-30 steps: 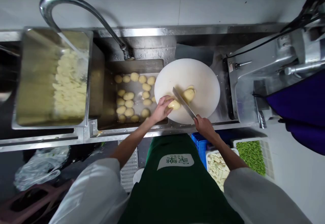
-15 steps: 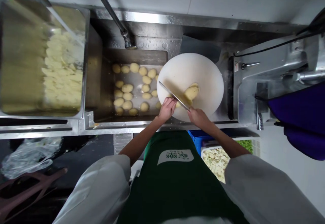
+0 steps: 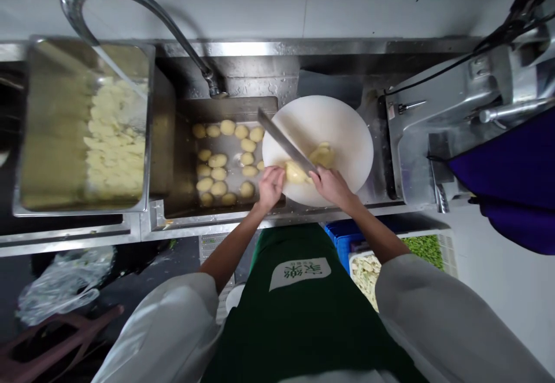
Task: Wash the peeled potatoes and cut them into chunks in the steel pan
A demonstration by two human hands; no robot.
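On the round white cutting board [image 3: 351,134], in the head view, I find a cut potato [image 3: 296,172] between the two hands, with more potato pieces [image 3: 322,154] lying just beyond it to the right. The right hand [image 3: 332,186] is closed around the handle of the knife [image 3: 284,142], its blade slanting toward the sink [image 3: 251,105]. The left hand [image 3: 270,187] has its fingertips at the cut potato's left end; whether they grip it I cannot tell. Peeled potatoes [image 3: 219,173] lie in the sink, and pale slices [image 3: 113,146] in the steel container [image 3: 162,131] further left
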